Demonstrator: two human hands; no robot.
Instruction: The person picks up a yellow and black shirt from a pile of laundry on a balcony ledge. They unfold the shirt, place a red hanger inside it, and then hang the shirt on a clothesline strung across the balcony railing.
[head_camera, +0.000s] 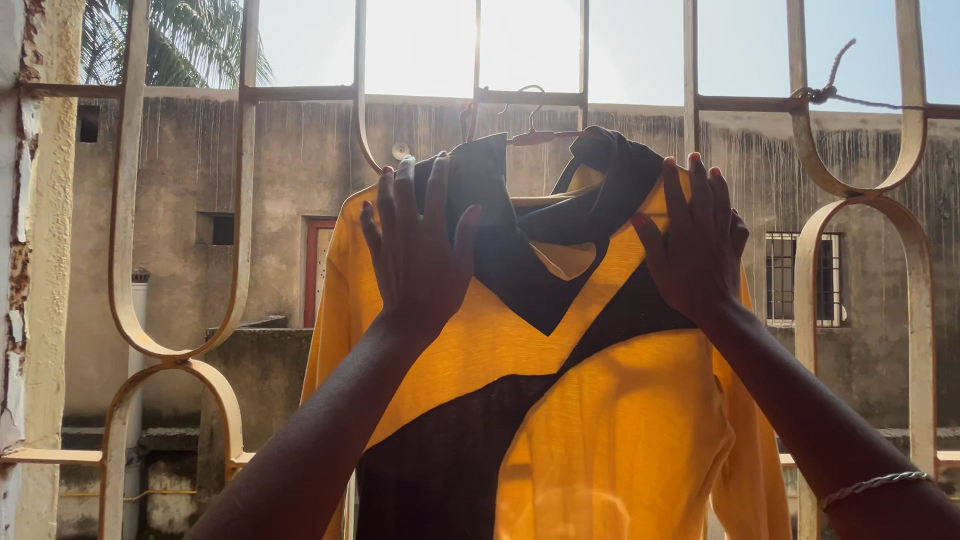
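Both hands raised flat against a yellow and dark top (560, 400), hung on a thin hanger (535, 135) hooked over the crossbar of a cream window grille (240, 200). Left hand (420, 255) open, fingers spread, palm pressed on the garment's shoulder just beside the dark collar (610, 175); nothing gripped, only flattened cloth beneath. Right hand (695, 250) likewise open, fingers splayed upward, resting on the opposite shoulder, its fingertips touching the collar's edge. Apparently placed so to smooth and square the shoulders over the hanger's arms, one palm to each side keeping the garment from swinging or slipping. Between the hands, the collar bunched and folded, and the hanger hook directly above. Below the hands, the body of the top hanging free, sunlight glowing through the yellow panels, which suggests thin fabric put up at the grille for air and light. A bracelet (870, 485) on the right wrist, well below that hand. Beyond the hands, behind the bars, a stained concrete wall (200, 160) with a red door (318, 265); above the right hand, a cord (830, 85) knotted to a bar.
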